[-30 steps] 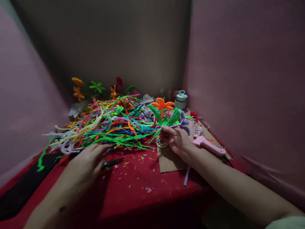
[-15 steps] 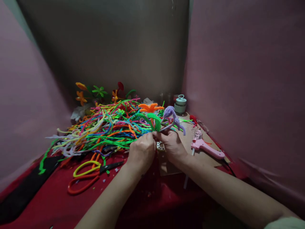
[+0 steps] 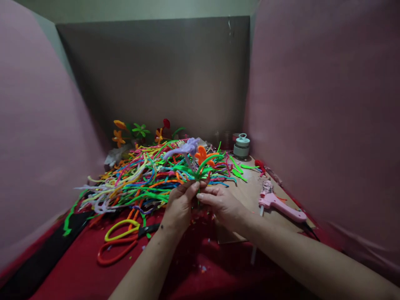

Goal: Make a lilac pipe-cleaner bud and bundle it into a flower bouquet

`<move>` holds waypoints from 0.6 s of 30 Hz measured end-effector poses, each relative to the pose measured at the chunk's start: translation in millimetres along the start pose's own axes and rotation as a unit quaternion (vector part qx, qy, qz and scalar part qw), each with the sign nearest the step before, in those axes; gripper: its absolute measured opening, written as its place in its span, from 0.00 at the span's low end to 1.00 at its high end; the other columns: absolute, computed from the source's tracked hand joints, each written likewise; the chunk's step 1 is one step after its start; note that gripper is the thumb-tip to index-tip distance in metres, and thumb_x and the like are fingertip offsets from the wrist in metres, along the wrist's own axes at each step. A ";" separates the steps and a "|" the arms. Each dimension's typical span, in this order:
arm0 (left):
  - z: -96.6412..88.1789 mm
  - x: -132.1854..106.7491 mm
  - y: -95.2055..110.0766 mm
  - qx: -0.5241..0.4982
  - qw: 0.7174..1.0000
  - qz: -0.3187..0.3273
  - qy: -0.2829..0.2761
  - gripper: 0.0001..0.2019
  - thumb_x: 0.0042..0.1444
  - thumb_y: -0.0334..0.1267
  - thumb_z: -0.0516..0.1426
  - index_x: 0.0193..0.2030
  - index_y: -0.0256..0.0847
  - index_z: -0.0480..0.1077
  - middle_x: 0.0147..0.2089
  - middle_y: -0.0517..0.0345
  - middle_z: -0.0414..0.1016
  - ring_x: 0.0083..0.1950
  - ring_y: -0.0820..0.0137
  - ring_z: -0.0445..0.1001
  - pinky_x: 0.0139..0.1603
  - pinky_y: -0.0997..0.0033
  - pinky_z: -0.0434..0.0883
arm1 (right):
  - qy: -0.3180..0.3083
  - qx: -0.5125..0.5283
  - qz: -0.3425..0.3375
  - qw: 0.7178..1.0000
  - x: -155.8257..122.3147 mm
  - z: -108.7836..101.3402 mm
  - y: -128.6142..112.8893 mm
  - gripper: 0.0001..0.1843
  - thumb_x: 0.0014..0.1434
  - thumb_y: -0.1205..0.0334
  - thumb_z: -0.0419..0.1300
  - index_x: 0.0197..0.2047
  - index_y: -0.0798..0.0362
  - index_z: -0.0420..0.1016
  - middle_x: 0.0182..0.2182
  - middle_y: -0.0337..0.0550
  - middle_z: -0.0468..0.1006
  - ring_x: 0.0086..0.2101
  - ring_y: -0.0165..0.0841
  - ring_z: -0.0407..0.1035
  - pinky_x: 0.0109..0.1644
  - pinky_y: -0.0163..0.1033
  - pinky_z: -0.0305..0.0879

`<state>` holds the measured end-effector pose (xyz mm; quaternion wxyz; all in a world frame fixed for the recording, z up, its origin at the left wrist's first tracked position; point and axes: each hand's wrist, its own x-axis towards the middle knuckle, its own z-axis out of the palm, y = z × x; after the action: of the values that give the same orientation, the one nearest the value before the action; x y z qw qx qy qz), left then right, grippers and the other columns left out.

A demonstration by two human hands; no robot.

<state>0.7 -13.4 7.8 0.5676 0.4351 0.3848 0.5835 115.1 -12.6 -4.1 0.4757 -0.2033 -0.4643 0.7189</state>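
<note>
Between my two hands stands a small bunch of pipe cleaner flowers: a purple flower [image 3: 187,146] leaning left, an orange flower [image 3: 203,156] on the right and green leaves [image 3: 204,168] around them. My left hand [image 3: 179,206] is closed, thumb and fingers pinching the green stems just below the leaves. Close beside it, my right hand [image 3: 221,204] pinches the same stems slightly lower, thumb and forefinger together. The lower stems are mostly hidden by the fingers. Behind the bunch spreads a big heap of coloured pipe cleaners [image 3: 134,175].
Scissors with yellow and red handles [image 3: 120,246] lie at front left on the red cloth [image 3: 75,266]. A pink glue gun [image 3: 281,207] rests on cardboard [image 3: 250,196] at right. Behind stand a pale green jar [image 3: 241,146] and finished flowers [image 3: 140,130]. Pink walls [image 3: 325,104] flank the table.
The bunch has been turned in my hands: the purple flower swung from right to left, the orange one to the right. My left fist loosened into a pinch. The camera view tilted up.
</note>
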 end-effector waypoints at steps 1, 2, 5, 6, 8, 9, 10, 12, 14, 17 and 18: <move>-0.7 -0.3 -0.8 -0.001 1.000 -0.004 -0.009 0.10 0.44 0.41 0.62 0.30 0.36 0.77 0.25 0.57 0.76 0.23 0.75 0.69 0.24 0.77 0.65 | 0.000 0.007 0.005 1.000 1.1 1.1 0.1 0.09 0.43 0.60 0.65 0.23 0.57 0.73 0.19 0.36 0.71 0.21 0.26 0.62 0.29 0.34 0.57; -1.4 -0.3 -0.9 0.006 1.000 -0.001 -0.015 0.10 0.44 0.40 0.62 0.30 0.35 0.77 0.23 0.58 0.74 0.22 0.76 0.68 0.22 0.78 0.64 | 0.004 0.005 0.011 1.000 2.0 2.0 -0.4 0.10 0.41 0.59 0.66 0.22 0.57 0.73 0.18 0.36 0.71 0.21 0.26 0.62 0.28 0.34 0.57; -3.4 1.6 2.5 0.032 0.999 0.001 -0.035 0.10 0.44 0.39 0.63 0.31 0.34 0.77 0.18 0.61 0.70 0.17 0.79 0.63 0.18 0.80 0.59 | 0.027 -0.017 0.016 0.999 3.7 2.9 -4.5 0.11 0.38 0.59 0.68 0.20 0.58 0.73 0.18 0.37 0.71 0.21 0.26 0.63 0.29 0.34 0.57; -3.6 3.0 4.6 0.038 0.998 -0.005 -0.047 0.11 0.44 0.39 0.63 0.33 0.34 0.77 0.18 0.62 0.69 0.16 0.79 0.62 0.17 0.80 0.59 | 0.032 -0.024 0.010 0.999 4.4 2.3 -6.0 0.11 0.38 0.59 0.68 0.20 0.58 0.73 0.18 0.36 0.71 0.21 0.26 0.62 0.29 0.34 0.57; -2.9 6.3 9.1 0.051 0.996 -0.014 -0.073 0.13 0.44 0.39 0.62 0.35 0.33 0.77 0.17 0.61 0.69 0.17 0.77 0.64 0.18 0.78 0.60 | 0.027 -0.040 -0.011 0.999 7.2 -0.3 -8.0 0.11 0.39 0.58 0.68 0.21 0.58 0.75 0.18 0.36 0.70 0.22 0.26 0.61 0.30 0.35 0.58; -2.1 8.0 11.1 0.055 0.995 -0.014 -0.079 0.13 0.45 0.39 0.62 0.36 0.33 0.77 0.18 0.60 0.70 0.19 0.75 0.66 0.20 0.77 0.62 | 0.022 -0.053 -0.022 0.998 9.3 -2.3 -8.2 0.11 0.40 0.58 0.67 0.22 0.58 0.75 0.18 0.36 0.70 0.22 0.26 0.61 0.31 0.35 0.58; -1.1 9.6 12.6 0.057 0.995 -0.010 -0.082 0.13 0.45 0.39 0.62 0.37 0.33 0.77 0.20 0.59 0.72 0.21 0.74 0.69 0.22 0.76 0.64 | 0.018 -0.070 -0.033 0.997 11.6 -4.6 -8.0 0.11 0.42 0.58 0.67 0.22 0.58 0.75 0.18 0.36 0.70 0.22 0.26 0.60 0.31 0.35 0.58; 0.8 12.1 13.4 0.057 0.995 -0.002 -0.082 0.14 0.45 0.38 0.62 0.39 0.34 0.76 0.25 0.57 0.75 0.26 0.70 0.72 0.27 0.74 0.67 | 0.021 -0.100 -0.057 0.993 16.3 -9.6 -6.2 0.10 0.43 0.58 0.66 0.23 0.57 0.76 0.19 0.35 0.70 0.22 0.26 0.60 0.32 0.35 0.58; 2.0 13.5 11.2 0.055 0.995 -0.004 -0.082 0.13 0.45 0.37 0.62 0.38 0.36 0.77 0.28 0.56 0.77 0.29 0.69 0.73 0.30 0.73 0.68 | 0.034 -0.127 -0.086 0.988 19.0 -14.4 -3.9 0.09 0.43 0.58 0.66 0.22 0.55 0.76 0.19 0.35 0.69 0.23 0.27 0.59 0.32 0.35 0.57; 2.4 13.7 5.7 0.065 0.993 0.003 -0.096 0.10 0.45 0.36 0.62 0.36 0.36 0.77 0.31 0.57 0.78 0.32 0.69 0.74 0.34 0.72 0.68 | 0.063 -0.187 -0.124 0.972 16.8 -18.5 -2.4 0.09 0.44 0.58 0.65 0.19 0.54 0.74 0.18 0.34 0.67 0.23 0.28 0.58 0.30 0.35 0.56; 2.3 13.4 4.6 0.072 0.992 0.011 -0.101 0.10 0.45 0.36 0.62 0.35 0.37 0.77 0.31 0.57 0.79 0.33 0.68 0.74 0.35 0.72 0.69 | 0.075 -0.214 -0.127 0.966 14.8 -19.0 -2.6 0.10 0.46 0.59 0.63 0.18 0.54 0.74 0.18 0.34 0.66 0.23 0.28 0.58 0.30 0.34 0.55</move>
<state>1.7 -0.4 13.8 0.5643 0.5358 0.3615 0.5135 123.5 9.6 -8.9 0.5422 -0.2932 -0.5921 0.5191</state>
